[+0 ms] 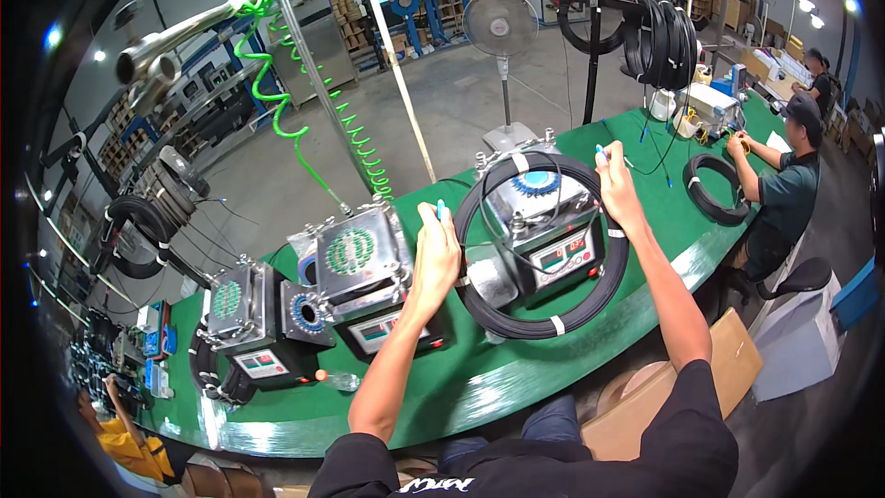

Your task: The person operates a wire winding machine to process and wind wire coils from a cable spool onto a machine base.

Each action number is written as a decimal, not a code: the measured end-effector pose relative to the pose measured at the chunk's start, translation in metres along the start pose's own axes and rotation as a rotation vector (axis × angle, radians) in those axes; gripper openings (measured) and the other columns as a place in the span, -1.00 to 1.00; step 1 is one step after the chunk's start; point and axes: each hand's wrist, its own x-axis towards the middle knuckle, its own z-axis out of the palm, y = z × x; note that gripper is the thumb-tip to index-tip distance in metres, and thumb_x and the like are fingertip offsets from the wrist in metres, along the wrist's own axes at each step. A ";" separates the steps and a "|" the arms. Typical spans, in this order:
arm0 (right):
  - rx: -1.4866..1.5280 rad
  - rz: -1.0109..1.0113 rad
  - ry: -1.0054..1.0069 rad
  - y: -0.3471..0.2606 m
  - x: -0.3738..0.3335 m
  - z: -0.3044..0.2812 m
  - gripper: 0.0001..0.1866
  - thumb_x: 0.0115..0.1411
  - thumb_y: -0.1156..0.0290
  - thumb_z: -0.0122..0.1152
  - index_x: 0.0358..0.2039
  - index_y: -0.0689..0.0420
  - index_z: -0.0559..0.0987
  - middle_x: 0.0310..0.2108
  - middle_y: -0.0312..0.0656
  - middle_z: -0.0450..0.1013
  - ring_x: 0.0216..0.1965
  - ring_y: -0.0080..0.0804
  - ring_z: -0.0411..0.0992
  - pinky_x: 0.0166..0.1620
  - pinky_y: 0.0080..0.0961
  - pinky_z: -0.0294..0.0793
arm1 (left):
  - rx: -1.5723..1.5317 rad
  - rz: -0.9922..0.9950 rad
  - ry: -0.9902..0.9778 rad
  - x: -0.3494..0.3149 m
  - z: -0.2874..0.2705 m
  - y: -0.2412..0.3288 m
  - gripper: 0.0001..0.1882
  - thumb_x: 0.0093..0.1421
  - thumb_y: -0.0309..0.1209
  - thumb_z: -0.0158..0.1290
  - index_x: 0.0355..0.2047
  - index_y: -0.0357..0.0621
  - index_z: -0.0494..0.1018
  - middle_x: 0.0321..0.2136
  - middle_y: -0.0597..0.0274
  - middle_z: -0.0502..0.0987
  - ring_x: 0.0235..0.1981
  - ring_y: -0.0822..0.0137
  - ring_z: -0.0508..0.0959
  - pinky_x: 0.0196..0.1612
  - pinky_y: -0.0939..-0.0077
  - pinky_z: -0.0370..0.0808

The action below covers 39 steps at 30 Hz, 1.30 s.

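A coil of black cable (599, 302), bound with white ties, stands out in front of a polishing machine (572, 254) with a round blue-rimmed plate on top and a red digital display. My left hand (435, 254) is closed at the coil's left side, a light blue cable connector (441, 209) poking up from the fingers. At the coil's upper right my right hand (619, 186) is closed too, pinching another blue-tipped connector (600, 149). Whether the palms also bear the coil's weight is hidden. Loose cable crosses the coil's middle, over the machine.
Two more machines (364, 263) (241, 314) with green-dotted plates stand to the left on the green table (516, 378). A clear bottle (341, 381) lies by them. Another coil (714, 189) is near a seated co-worker (793, 175) on the right. Coils hang from a rack (659, 41).
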 end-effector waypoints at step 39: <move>0.221 0.067 -0.114 0.107 0.018 -0.008 -0.83 0.47 0.35 -0.03 -0.20 0.20 0.33 -0.48 0.00 0.55 -0.50 -0.19 0.55 -0.41 -0.28 0.43 | 0.255 -0.031 0.364 0.001 0.116 -0.018 -0.77 0.53 -0.29 -0.28 -0.16 -0.23 0.15 -0.53 -0.16 0.47 -0.50 -0.22 0.50 -0.41 -0.04 0.36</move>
